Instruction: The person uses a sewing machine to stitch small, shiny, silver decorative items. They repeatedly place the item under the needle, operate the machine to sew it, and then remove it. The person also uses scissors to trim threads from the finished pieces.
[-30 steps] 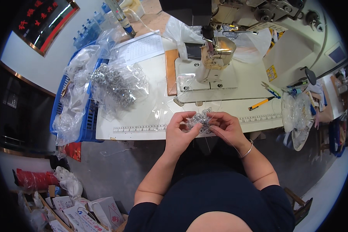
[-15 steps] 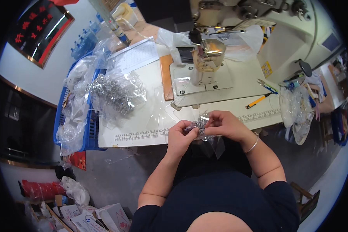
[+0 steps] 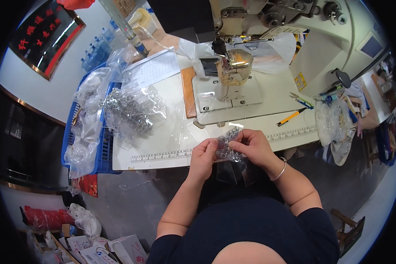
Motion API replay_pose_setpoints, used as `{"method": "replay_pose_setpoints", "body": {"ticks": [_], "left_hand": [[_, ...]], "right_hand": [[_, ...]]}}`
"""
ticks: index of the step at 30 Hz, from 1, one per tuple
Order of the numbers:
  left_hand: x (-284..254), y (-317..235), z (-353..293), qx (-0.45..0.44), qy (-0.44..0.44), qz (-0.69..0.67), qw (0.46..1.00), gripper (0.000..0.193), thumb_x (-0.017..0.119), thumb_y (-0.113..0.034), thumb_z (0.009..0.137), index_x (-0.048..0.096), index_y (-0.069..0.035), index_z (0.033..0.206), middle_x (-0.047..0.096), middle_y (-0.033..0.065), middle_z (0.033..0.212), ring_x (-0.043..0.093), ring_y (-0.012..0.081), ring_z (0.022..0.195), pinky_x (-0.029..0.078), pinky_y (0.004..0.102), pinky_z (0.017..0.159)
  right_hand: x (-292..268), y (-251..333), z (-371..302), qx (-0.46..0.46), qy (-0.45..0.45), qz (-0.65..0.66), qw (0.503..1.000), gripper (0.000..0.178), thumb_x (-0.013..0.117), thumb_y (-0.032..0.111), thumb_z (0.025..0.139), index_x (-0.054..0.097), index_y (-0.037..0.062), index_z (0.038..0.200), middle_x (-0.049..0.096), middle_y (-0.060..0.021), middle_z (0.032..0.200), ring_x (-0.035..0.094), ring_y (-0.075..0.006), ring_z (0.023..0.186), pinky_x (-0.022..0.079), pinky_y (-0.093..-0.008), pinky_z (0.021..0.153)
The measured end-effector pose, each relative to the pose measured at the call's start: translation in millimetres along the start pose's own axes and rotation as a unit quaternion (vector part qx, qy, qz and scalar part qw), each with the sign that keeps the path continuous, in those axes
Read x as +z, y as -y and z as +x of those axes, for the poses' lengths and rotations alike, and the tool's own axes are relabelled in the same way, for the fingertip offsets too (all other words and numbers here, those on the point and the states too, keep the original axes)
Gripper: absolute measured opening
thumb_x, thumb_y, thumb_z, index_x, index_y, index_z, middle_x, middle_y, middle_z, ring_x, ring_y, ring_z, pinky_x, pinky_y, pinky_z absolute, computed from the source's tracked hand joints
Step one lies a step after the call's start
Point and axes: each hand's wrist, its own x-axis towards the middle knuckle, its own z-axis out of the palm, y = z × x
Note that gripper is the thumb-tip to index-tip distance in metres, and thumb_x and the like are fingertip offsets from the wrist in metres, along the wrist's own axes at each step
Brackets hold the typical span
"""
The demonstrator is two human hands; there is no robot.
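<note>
Just over the near edge of the table, both my hands hold a clear plastic piece with shiny silver-grey decoration (image 3: 227,151). My left hand (image 3: 202,159) pinches its left side between thumb and fingers. On the other side, my right hand (image 3: 253,148) is closed on it, with the thumb pressed on top. Thin transparent flaps hang below the hands. A post-bed sewing machine (image 3: 236,66) stands just beyond. Left of my hands lies a heap of similar clear, glittering pieces (image 3: 134,112).
A blue basket (image 3: 104,154) with plastic bags adjoins the table's left side. An orange utility knife (image 3: 291,117) and thread snips (image 3: 302,100) lie right of the machine. A printed ruler strip (image 3: 160,157) runs along the front edge. At the right hangs a clear bag (image 3: 334,125).
My hands have moved slightly apart and the decorated piece is spread wider between them. My right thumb now lies across its face. The view has shifted slightly.
</note>
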Motion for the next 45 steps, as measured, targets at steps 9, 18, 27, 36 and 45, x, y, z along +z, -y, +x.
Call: {"method": "replay_pose_setpoints", "body": {"ticks": [9,18,27,36,45], "left_hand": [[4.2,-5.3,-1.7,0.012,0.043,0.142,0.989,0.013,0.061,-0.004,0.083,0.058,0.001,0.095,0.062,0.0076,0.088,0.06,0.0111,0.073,0.051,0.0252,0.067],[7.5,-4.3,-1.6,0.014,-0.013,0.13,0.991,0.012,0.06,-0.006,0.083,0.06,0.001,0.093,0.061,0.0042,0.079,0.059,0.0089,0.07,0.051,0.0235,0.064],[11.4,-29.4,6.0,0.036,0.04,0.291,0.955,0.017,0.065,-0.013,0.081,0.063,0.003,0.088,0.061,0.0026,0.069,0.055,0.0047,0.06,0.044,0.0184,0.055],[26.7,-38.6,16.7,-0.002,0.12,0.326,0.938,0.019,0.067,-0.015,0.079,0.063,0.002,0.085,0.061,0.003,0.067,0.055,0.0057,0.059,0.045,0.0199,0.055],[32.8,-46.2,24.2,-0.015,0.186,0.3,0.936,0.043,0.07,-0.01,0.076,0.052,-0.001,0.114,0.06,0.0018,0.08,0.055,0.0057,0.07,0.045,0.0202,0.064]], "right_hand": [[4.5,-1.3,-2.0,-0.004,-0.015,0.05,0.999,0.016,0.07,0.014,0.076,0.06,0.0013,0.073,0.059,-0.0002,0.064,0.051,-0.0045,0.058,0.042,-0.0197,0.054],[2.2,0.9,-0.6,-0.044,-0.084,-0.035,0.995,0.02,0.072,0.016,0.075,0.058,0.0022,0.078,0.06,-0.0042,0.074,0.053,-0.0068,0.064,0.043,-0.0206,0.057],[-36.7,72.5,3.5,-0.427,-0.242,-0.39,0.779,0.07,0.077,0.012,0.063,0.042,0.002,0.122,0.034,-0.0153,0.126,0.042,-0.0286,0.108,0.037,-0.037,0.09],[-44.1,66.6,0.5,-0.363,0.005,-0.455,0.813,0.024,0.076,0.022,0.063,0.063,0.013,0.081,0.056,0.0005,0.083,0.047,-0.0226,0.094,0.026,-0.0429,0.096],[-46.1,65.3,2.5,-0.345,0.01,-0.428,0.835,0.013,0.073,0.017,0.067,0.063,0.0139,0.074,0.056,0.0005,0.079,0.052,-0.0183,0.09,0.027,-0.0397,0.092]]}}
